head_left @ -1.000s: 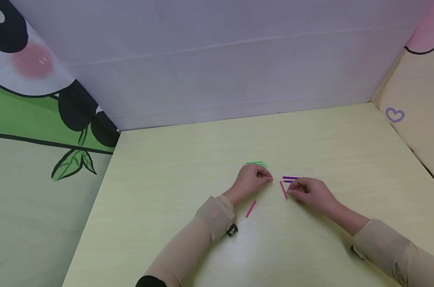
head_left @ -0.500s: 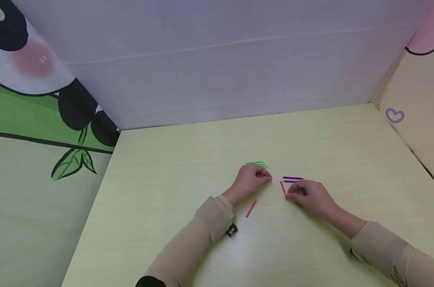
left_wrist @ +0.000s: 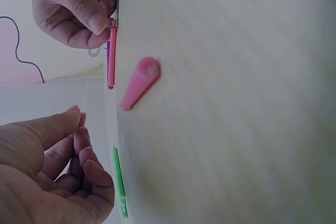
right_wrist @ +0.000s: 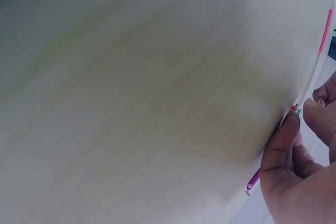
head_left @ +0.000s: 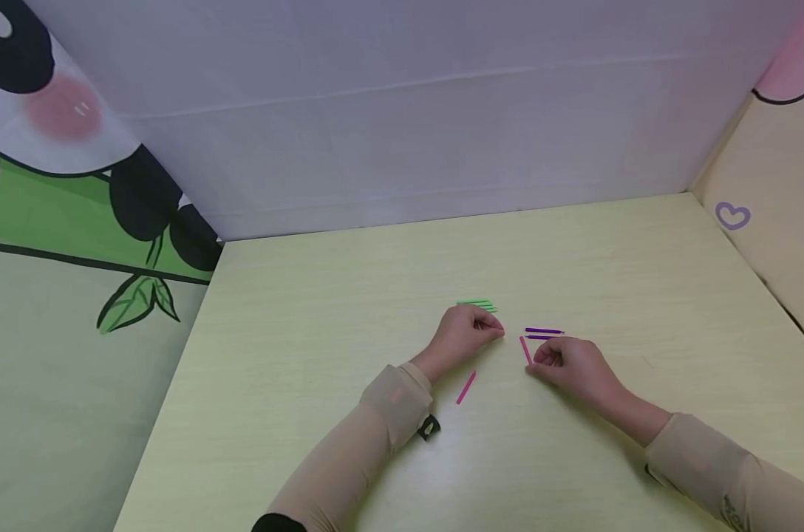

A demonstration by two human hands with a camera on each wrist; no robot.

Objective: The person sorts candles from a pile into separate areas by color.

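Note:
My right hand (head_left: pixel 571 366) has its thumb and curled fingers at the near end of a slanted pink candle (head_left: pixel 525 349), hiding that end. Beside it lie two purple candles (head_left: pixel 544 330), partly behind the right fingers. My left hand (head_left: pixel 465 332) hovers left of them; its thumb and fingertips nearly meet, and nothing shows between them. Just beyond the left hand rests a group of thin green candles (head_left: pixel 477 302), partly hidden by it. A second pink candle (head_left: pixel 466 388) lies alone nearer me; the left wrist view shows this pink candle (left_wrist: pixel 140 83) close up.
Everything lies on a pale wooden table (head_left: pixel 309 295). A lilac cloth wall (head_left: pixel 409 125) stands along its far edge, with a panel (head_left: pixel 774 192) at the right. A printed cloth (head_left: pixel 56 369) hangs at the left.
My right hand has slid slightly toward me and left, from beside the slanted pink candle to its near end, uncovering more of the purple candles. The left hand stays put.

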